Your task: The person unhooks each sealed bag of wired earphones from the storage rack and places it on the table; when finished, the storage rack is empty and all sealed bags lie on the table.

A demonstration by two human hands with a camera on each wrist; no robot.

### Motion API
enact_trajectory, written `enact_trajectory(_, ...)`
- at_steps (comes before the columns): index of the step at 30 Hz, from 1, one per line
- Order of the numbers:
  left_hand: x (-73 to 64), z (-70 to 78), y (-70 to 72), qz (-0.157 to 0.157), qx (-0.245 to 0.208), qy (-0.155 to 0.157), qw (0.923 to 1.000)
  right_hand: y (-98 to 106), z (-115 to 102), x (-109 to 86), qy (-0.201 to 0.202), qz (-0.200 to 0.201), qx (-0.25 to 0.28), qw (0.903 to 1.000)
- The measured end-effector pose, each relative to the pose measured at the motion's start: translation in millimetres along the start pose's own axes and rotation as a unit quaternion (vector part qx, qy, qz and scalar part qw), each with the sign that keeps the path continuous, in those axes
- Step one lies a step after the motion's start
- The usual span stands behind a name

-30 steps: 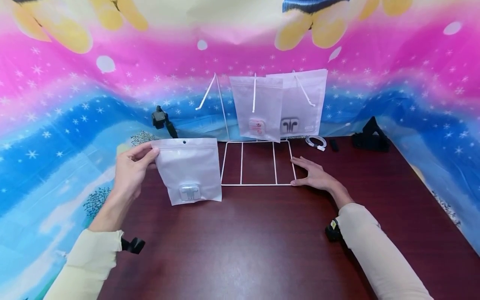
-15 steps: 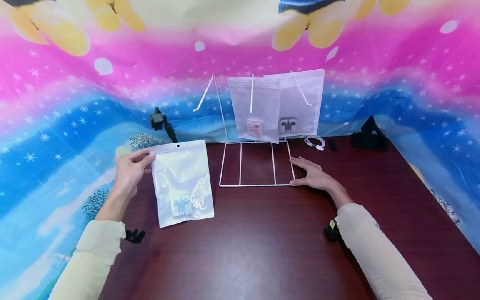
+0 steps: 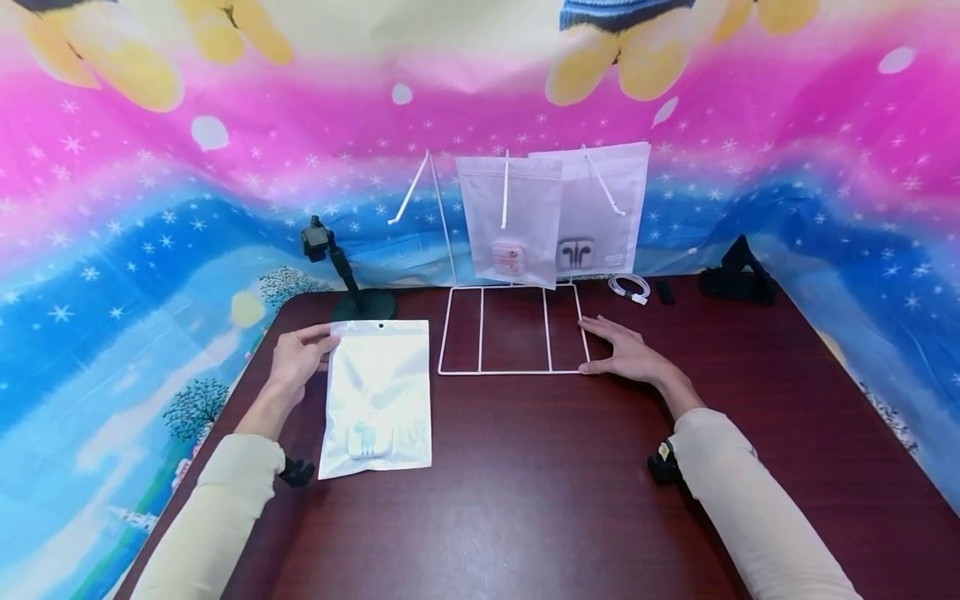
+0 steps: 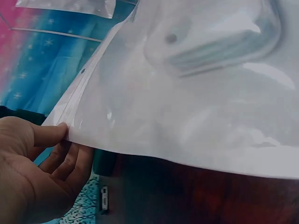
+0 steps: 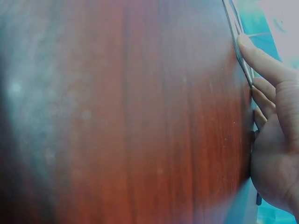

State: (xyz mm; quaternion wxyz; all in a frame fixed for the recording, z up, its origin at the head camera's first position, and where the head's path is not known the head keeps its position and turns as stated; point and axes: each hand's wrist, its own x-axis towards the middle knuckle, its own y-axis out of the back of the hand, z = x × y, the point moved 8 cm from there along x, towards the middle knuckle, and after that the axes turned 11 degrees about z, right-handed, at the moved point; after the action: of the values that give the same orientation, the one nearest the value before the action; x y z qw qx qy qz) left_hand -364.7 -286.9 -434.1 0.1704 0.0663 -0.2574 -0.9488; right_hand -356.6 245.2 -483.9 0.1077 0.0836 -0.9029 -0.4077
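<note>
My left hand (image 3: 298,360) pinches a white zip bag (image 3: 381,371) by its upper left edge, thumb in front. A small round hang hole shows at the bag's top, and a clear case of white earphones (image 3: 367,437) lies low inside. In the left wrist view the bag (image 4: 126,112) spreads broadly past the fingertips. On the right, my right hand (image 3: 628,353) touches the base of a white wire display rack (image 3: 517,372), thumb at its front corner and fingers along its side. Two more bags, one with a pink earphone case (image 3: 510,258), one with a dark case (image 3: 576,252), hang from rack hooks.
The rack's left hook (image 3: 408,190) carries no bag. Behind the held bag stands a black stand (image 3: 363,302). A coiled white cable (image 3: 630,288), a small black object (image 3: 665,291) and a black holder (image 3: 738,275) sit at the table's back right, before a printed cloth (image 3: 750,183).
My left hand has lowered the bag toward the table and shifted it slightly right over the last half second. The bag's face has tilted upward. My right hand stays at the rack.
</note>
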Motion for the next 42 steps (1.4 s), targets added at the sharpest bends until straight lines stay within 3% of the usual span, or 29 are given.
enact_trajectory(5,0.4,-10.3,-14.4,-0.022,0.014,-0.004,0.9996,-0.6,0.1,-0.2,0.000,0.001,0.002,1.0000)
enact_trajectory(11,2.8,-21.0,-23.5,-0.036,0.022,0.014,0.9990,-2.1,0.8,0.7,0.003,0.002,0.002,1.0000)
enact_trajectory(23,6.1,-26.4,-28.5,-0.038,0.048,0.017,0.9980,-2.0,-1.9,0.7,0.002,0.001,0.003,1.0000)
enact_trajectory(29,5.9,-19.6,-24.8,-0.040,0.045,-0.022,0.9980,-0.6,-1.3,0.0,0.000,0.001,-0.001,1.0000)
enact_trajectory(36,5.6,-5.2,-10.8,-0.015,0.055,-0.066,0.9962,-0.4,1.3,1.6,-0.001,0.000,-0.002,1.0000)
enact_trajectory(42,4.6,18.7,-3.8,-0.016,0.006,-0.091,0.9957,-1.0,2.0,0.5,-0.003,-0.001,0.000,1.0000)
